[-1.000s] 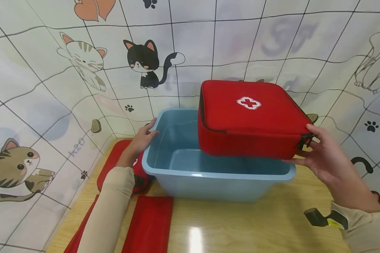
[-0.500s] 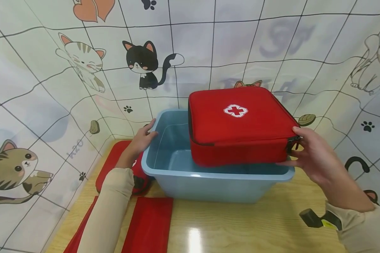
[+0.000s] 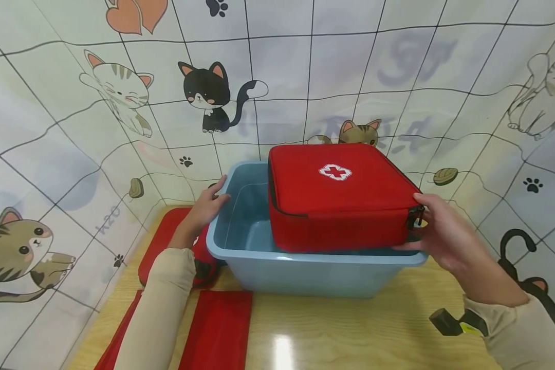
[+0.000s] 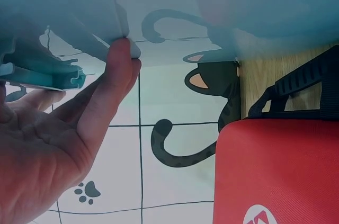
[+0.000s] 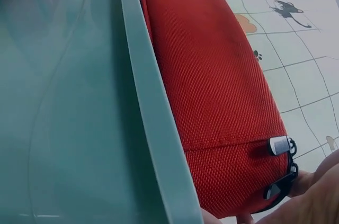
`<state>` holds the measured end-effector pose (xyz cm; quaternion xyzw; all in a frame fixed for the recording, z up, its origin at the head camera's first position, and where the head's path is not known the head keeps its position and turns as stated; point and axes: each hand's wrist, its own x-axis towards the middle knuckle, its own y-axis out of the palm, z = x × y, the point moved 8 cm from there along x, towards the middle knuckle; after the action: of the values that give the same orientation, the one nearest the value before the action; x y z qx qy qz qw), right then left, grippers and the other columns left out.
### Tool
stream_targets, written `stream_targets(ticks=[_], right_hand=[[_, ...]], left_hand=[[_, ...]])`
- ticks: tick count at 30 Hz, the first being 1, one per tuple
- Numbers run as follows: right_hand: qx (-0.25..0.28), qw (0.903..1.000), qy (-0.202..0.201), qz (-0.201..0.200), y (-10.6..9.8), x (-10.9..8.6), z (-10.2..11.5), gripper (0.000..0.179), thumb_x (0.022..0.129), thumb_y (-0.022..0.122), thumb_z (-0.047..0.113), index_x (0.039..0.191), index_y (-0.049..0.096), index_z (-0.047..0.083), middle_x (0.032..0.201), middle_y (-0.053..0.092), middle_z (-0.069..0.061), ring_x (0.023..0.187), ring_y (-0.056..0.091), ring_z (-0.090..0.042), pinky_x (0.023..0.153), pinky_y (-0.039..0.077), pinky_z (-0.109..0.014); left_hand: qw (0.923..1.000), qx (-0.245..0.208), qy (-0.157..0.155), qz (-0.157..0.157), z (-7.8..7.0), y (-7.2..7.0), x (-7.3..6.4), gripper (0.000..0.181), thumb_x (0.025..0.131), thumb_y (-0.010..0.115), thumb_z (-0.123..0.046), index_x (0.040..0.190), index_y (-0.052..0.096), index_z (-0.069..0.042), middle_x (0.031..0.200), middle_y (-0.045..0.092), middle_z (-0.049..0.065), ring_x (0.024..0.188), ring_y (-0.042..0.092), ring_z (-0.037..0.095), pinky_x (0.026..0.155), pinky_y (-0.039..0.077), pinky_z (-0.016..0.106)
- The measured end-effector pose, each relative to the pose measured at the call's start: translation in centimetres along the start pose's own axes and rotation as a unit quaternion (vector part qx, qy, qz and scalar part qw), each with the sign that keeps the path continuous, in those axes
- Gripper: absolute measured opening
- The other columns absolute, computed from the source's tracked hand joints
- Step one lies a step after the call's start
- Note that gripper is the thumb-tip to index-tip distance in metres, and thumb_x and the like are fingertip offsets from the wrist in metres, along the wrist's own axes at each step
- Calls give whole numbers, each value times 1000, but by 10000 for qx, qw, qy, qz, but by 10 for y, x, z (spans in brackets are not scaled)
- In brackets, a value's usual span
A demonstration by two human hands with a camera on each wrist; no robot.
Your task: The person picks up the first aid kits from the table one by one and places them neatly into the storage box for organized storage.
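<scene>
A red first-aid bag (image 3: 339,190) with a white-edged cross on its lid sits partly inside a pale blue plastic tub (image 3: 305,275), its top above the rim. My right hand (image 3: 444,234) grips the bag's front right corner, thumb on top and fingers below, beside the zip pulls (image 5: 280,166). At the tub's left end my left hand (image 3: 205,208) holds the rim, and the left wrist view shows its fingers (image 4: 114,81) against the tub. Under the bag, the tub's floor is largely hidden.
A second red bag (image 3: 164,239) with a black handle (image 4: 296,86) lies left of the tub, partly behind my left arm. Red fabric strips (image 3: 217,329) lie on the wooden table (image 3: 342,334) in front. A cat-printed wall covering (image 3: 282,67) stands close behind.
The bag has moved left and down into the tub, with my right hand following on its corner. My left hand has stayed on the tub's rim.
</scene>
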<state>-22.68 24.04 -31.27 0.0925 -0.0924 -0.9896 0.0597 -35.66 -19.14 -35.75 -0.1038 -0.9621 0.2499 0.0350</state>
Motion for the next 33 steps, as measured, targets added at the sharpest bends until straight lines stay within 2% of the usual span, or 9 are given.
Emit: stream_targets(ticks=[5, 11, 14, 18, 21, 26, 29, 31, 33], right_hand=[[-153, 9998, -85, -96, 2, 0, -2, 30, 106, 43, 40, 133, 39, 27, 131, 36, -2, 118, 37, -29, 80, 55, -61], [-382, 9988, -38, -290, 4, 1, -8, 27, 106, 44, 39, 126, 39, 21, 130, 37, -5, 118, 40, -29, 80, 54, -62], [-450, 9982, -84, -378, 3, 2, -12, 20, 108, 41, 28, 124, 35, 18, 129, 37, -7, 115, 45, -28, 79, 56, -59], [-621, 9960, -396, -516, -1, 0, -11, 18, 107, 30, 10, 123, 28, 18, 131, 38, -9, 104, 61, -13, 76, 58, -53], [-702, 9937, -663, -577, -5, -3, -9, 20, 106, 27, 6, 122, 28, 19, 131, 38, -11, 97, 67, -5, 72, 59, -52], [-392, 9926, -984, -602, -12, -8, -3, 19, 106, 32, 7, 119, 34, 20, 122, 43, -7, 95, 70, -7, 66, 60, -48], [-173, 9894, -1268, -679, -19, -11, 7, 17, 106, 40, 7, 119, 39, 18, 116, 48, -4, 92, 71, -9, 64, 61, -42], [-197, 9860, -1506, -691, -24, -12, 16, 16, 105, 46, 9, 119, 41, 16, 116, 51, -3, 93, 72, -10, 64, 61, -38], [-438, 9797, -1774, -819, -30, -11, 24, 17, 104, 49, 12, 120, 43, 14, 116, 52, -3, 93, 72, -8, 65, 61, -34]], left_hand=[[10000, -11, -10, 5, 0, 0, -1, 67, 103, 48, -27, 160, 12, -30, 160, 28, 17, 134, 43, 49, 99, 45, 61], [10000, 49, -38, -52, 2, 0, 1, 67, 103, 48, -27, 160, 13, -30, 159, 31, 16, 133, 45, 47, 99, 46, 59], [9999, 19, -86, -52, 4, -1, 2, 67, 103, 49, -28, 160, 13, -32, 160, 31, 14, 134, 45, 45, 99, 46, 58], [9999, -4, -116, -13, 6, -1, 2, 68, 103, 50, -29, 159, 12, -34, 160, 30, 12, 134, 44, 44, 97, 48, 57], [9999, 4, -105, 18, 4, -2, 1, 69, 103, 51, -28, 159, 12, -35, 161, 29, 11, 134, 44, 45, 96, 49, 57], [9999, 4, -95, 67, 2, -1, 1, 68, 102, 51, -29, 158, 13, -37, 160, 31, 11, 133, 46, 45, 95, 50, 56], [9999, 31, -135, 71, 3, 1, 1, 68, 102, 52, -30, 158, 14, -38, 160, 31, 11, 133, 46, 44, 95, 50, 55], [9998, 25, -159, 74, 3, 1, 1, 68, 102, 52, -30, 158, 14, -38, 159, 32, 11, 132, 47, 44, 95, 50, 55], [9998, 4, -152, 86, 3, 2, 1, 68, 103, 51, -30, 158, 14, -38, 159, 32, 11, 132, 47, 43, 95, 50, 55]])
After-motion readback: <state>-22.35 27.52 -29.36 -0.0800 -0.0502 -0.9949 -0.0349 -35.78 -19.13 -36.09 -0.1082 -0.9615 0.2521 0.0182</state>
